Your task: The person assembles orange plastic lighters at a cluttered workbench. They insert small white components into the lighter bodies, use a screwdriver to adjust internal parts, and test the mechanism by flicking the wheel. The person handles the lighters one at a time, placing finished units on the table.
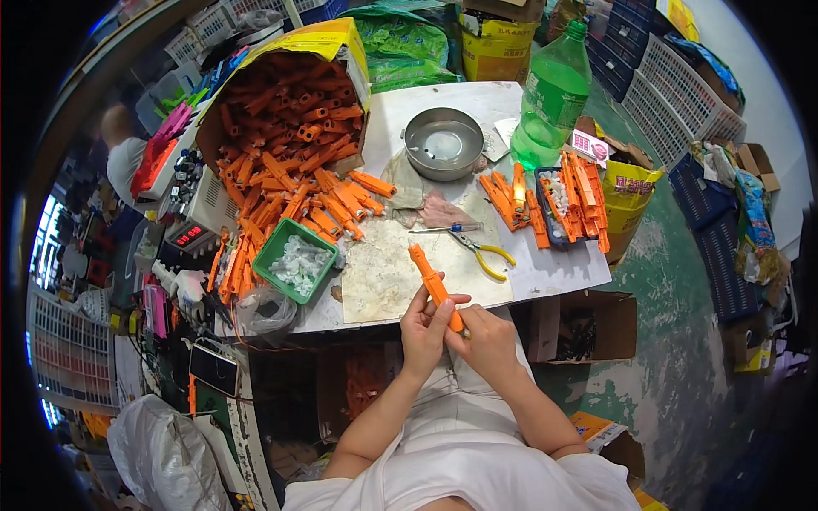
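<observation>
Between my two hands, just past the table's near edge, is a long orange plastic part with a pale tip pointing up and away from me. My left hand wraps its fingers and thumb around the part's middle. At the part's lower end my right hand is closed, its fingertips against the end; whatever small thing they may pinch is hidden. Beyond my hands lie yellow-handled pliers and a thin screwdriver-like tool. A green tray of small clear plastic pieces stands to the left.
A big yellow carton spills many orange parts onto the table at left. A round metal bowl and a green bottle stand at the back. Orange parts lie at right by a box of white pieces.
</observation>
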`<control>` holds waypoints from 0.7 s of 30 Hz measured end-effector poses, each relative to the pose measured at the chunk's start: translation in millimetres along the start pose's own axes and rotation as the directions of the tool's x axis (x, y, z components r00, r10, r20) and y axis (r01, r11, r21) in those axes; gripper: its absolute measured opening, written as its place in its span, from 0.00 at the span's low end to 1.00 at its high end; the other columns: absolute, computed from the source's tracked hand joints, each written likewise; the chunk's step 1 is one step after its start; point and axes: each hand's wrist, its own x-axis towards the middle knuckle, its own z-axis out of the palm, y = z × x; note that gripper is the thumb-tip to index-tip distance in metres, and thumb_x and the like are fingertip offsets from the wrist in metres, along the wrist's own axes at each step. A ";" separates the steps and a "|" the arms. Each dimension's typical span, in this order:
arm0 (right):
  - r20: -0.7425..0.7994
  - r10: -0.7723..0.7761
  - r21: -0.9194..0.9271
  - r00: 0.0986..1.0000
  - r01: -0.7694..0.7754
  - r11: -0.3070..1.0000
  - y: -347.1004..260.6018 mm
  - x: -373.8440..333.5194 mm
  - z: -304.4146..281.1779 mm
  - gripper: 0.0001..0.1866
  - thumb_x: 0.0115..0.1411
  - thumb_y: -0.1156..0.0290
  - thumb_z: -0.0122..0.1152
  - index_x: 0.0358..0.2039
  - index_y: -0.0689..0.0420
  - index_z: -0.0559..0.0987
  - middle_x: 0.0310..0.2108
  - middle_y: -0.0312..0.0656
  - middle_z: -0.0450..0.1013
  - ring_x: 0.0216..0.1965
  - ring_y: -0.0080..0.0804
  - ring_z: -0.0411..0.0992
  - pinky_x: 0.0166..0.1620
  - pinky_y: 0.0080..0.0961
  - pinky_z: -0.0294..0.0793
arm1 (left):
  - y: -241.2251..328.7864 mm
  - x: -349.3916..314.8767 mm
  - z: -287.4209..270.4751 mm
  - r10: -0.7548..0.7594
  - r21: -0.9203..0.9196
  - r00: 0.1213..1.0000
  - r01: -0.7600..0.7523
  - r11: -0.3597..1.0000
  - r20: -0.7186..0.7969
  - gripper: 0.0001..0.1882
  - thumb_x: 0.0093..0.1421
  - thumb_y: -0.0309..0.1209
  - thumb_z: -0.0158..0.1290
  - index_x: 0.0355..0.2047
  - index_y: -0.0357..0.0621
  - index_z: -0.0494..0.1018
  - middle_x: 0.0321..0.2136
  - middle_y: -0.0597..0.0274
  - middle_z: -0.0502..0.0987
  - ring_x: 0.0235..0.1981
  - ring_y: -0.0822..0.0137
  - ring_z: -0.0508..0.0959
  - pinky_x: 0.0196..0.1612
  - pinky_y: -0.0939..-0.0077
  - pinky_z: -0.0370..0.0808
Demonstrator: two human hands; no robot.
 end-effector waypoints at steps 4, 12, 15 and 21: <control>0.004 -0.006 -0.039 1.000 0.006 0.999 -0.4 1.7 -2.3 0.14 0.47 0.62 0.68 0.24 0.57 0.74 0.20 0.38 0.71 0.19 0.34 0.72 0.21 0.29 0.70 | 0.3 1.4 0.5 -0.013 0.008 1.000 0.013 1.000 0.002 0.24 0.64 0.30 0.48 0.57 0.33 0.58 0.36 0.48 0.79 0.34 0.74 0.78 0.40 0.83 0.73; 0.363 0.481 0.573 0.798 -0.598 0.560 21.7 -22.7 -32.9 0.13 0.57 0.64 0.62 0.37 0.59 0.77 0.23 0.44 0.72 0.20 0.27 0.70 0.25 0.22 0.69 | 7.7 3.9 -23.5 -0.123 -0.366 0.986 0.155 0.918 0.110 0.26 0.66 0.36 0.45 0.59 0.35 0.56 0.41 0.46 0.77 0.43 0.61 0.77 0.51 0.70 0.72; 0.201 0.576 0.225 0.792 -0.610 0.760 60.0 -50.9 -47.9 0.10 0.57 0.67 0.60 0.35 0.60 0.76 0.26 0.43 0.73 0.27 0.37 0.72 0.31 0.28 0.71 | 11.6 -0.3 -34.9 -0.163 -0.450 0.963 0.245 0.859 0.215 0.27 0.66 0.39 0.45 0.59 0.35 0.56 0.42 0.44 0.76 0.46 0.56 0.77 0.54 0.66 0.70; -0.109 0.265 -0.030 0.958 -0.270 0.962 57.3 -33.3 -65.2 0.05 0.54 0.74 0.61 0.30 0.61 0.76 0.32 0.44 0.73 0.36 0.43 0.70 0.41 0.33 0.68 | 4.9 -13.9 -28.7 -0.291 -0.384 0.916 0.383 0.840 0.276 0.27 0.65 0.39 0.46 0.60 0.39 0.55 0.44 0.44 0.75 0.45 0.57 0.77 0.52 0.65 0.71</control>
